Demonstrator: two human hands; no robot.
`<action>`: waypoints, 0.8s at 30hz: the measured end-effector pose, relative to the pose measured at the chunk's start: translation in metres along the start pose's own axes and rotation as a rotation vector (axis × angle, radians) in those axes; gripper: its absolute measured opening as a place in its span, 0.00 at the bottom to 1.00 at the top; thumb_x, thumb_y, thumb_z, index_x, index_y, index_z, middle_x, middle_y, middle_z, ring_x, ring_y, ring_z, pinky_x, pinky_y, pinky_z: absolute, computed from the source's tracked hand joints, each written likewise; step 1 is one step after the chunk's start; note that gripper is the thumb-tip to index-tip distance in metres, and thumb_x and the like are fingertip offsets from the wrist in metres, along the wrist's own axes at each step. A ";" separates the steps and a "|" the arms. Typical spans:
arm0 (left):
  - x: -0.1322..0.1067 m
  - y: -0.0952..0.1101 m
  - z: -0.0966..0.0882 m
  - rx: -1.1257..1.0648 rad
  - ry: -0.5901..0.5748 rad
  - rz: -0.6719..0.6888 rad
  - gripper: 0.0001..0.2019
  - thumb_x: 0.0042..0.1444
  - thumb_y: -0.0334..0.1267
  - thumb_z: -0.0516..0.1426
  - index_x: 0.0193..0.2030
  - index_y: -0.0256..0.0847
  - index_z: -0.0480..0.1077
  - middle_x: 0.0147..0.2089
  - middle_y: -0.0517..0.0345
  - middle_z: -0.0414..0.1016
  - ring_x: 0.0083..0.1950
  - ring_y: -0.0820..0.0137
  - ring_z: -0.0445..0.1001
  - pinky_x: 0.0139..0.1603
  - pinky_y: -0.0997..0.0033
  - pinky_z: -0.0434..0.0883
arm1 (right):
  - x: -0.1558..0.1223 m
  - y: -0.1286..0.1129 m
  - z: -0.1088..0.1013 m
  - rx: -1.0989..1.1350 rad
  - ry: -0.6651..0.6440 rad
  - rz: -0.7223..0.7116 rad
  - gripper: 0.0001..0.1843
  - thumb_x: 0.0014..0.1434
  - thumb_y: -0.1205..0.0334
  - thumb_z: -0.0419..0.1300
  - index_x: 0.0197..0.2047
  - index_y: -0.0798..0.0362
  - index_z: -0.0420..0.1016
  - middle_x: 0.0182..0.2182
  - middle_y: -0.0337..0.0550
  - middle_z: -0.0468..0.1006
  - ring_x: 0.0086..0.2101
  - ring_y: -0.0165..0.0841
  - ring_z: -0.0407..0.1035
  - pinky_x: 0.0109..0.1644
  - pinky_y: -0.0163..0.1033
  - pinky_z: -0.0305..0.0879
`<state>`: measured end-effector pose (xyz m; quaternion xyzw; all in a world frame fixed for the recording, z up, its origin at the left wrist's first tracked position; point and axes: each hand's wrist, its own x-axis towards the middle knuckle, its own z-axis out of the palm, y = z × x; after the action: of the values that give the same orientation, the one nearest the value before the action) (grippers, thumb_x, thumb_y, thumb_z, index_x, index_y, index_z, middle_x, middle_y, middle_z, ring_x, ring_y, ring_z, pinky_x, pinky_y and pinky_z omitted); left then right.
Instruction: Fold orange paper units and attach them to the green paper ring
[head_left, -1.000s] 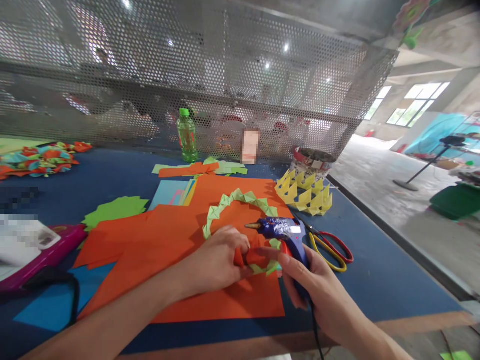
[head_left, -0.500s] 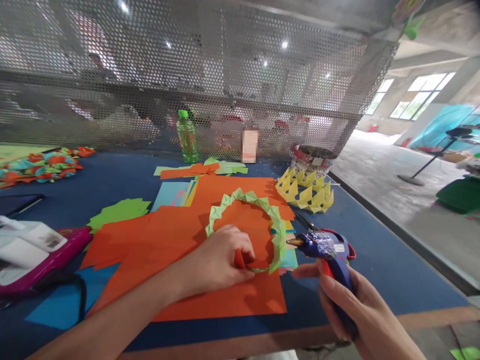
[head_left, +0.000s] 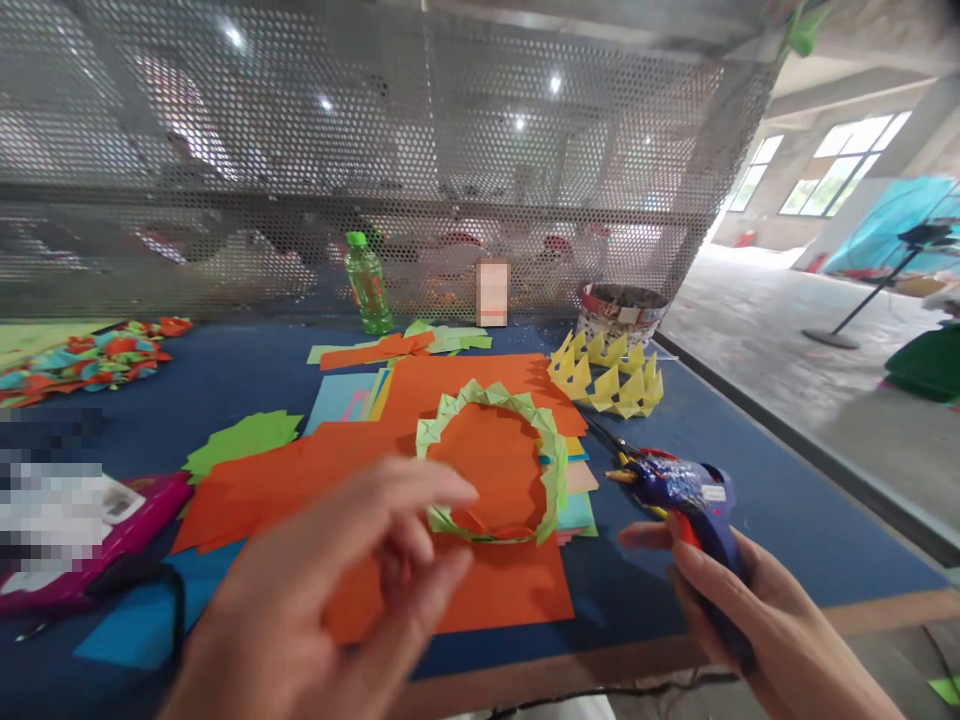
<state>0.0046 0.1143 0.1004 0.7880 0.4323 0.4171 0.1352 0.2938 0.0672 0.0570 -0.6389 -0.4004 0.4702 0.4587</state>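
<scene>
A ring of folded light-green paper (head_left: pixel 556 470) lies on stacked orange paper sheets (head_left: pixel 517 590). A small orange piece (head_left: pixel 491 532) shows along the ring's near inner edge. My left hand (head_left: pixel 337 570) is raised in front of the ring, empty, with thumb and fingers apart; it hides part of the orange paper. On the right, my right hand (head_left: pixel 739 600) grips a blue glue gun (head_left: pixel 679 490) by its handle. The nozzle points left, a little away from the ring. Scissors (head_left: pixel 611 437) lie partly behind the gun.
A yellow folded-paper crown (head_left: pixel 607 380) stands beside a round container (head_left: pixel 622 312) at the back right. A green bottle (head_left: pixel 367 288) and paper strips (head_left: pixel 382 348) are at the back. Left are colourful paper bits (head_left: pixel 105 357), green sheets (head_left: pixel 244 440) and a magenta object (head_left: pixel 154 505).
My left hand has let go of the ring and moved back toward me, its fingers opening. My right hand has shifted slightly right and down with the glue gun.
</scene>
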 end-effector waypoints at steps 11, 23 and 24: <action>-0.043 -0.006 0.072 0.145 -0.192 -0.021 0.11 0.67 0.33 0.48 0.52 0.51 0.66 0.71 0.49 0.60 0.38 0.70 0.82 0.35 0.74 0.79 | -0.007 0.001 0.004 -0.007 -0.023 -0.050 0.31 0.53 0.34 0.65 0.44 0.55 0.78 0.15 0.29 0.57 0.17 0.23 0.50 0.22 0.32 0.45; -0.025 -0.020 0.072 0.298 -0.210 0.137 0.17 0.67 0.28 0.46 0.59 0.48 0.60 0.59 0.52 0.74 0.51 0.65 0.80 0.46 0.70 0.78 | -0.005 0.001 0.008 -0.042 -0.018 -0.039 0.28 0.47 0.38 0.69 0.40 0.53 0.77 0.17 0.31 0.64 0.16 0.23 0.53 0.19 0.32 0.50; -0.022 -0.020 0.072 0.306 -0.217 0.147 0.17 0.66 0.28 0.46 0.58 0.48 0.61 0.57 0.53 0.75 0.49 0.65 0.81 0.44 0.70 0.78 | -0.004 0.002 0.009 -0.053 -0.023 -0.044 0.28 0.47 0.38 0.70 0.41 0.53 0.77 0.18 0.32 0.66 0.16 0.23 0.53 0.19 0.32 0.50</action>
<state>0.0421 0.1192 0.0326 0.8690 0.4147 0.2682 0.0290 0.2843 0.0652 0.0550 -0.6363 -0.4318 0.4566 0.4474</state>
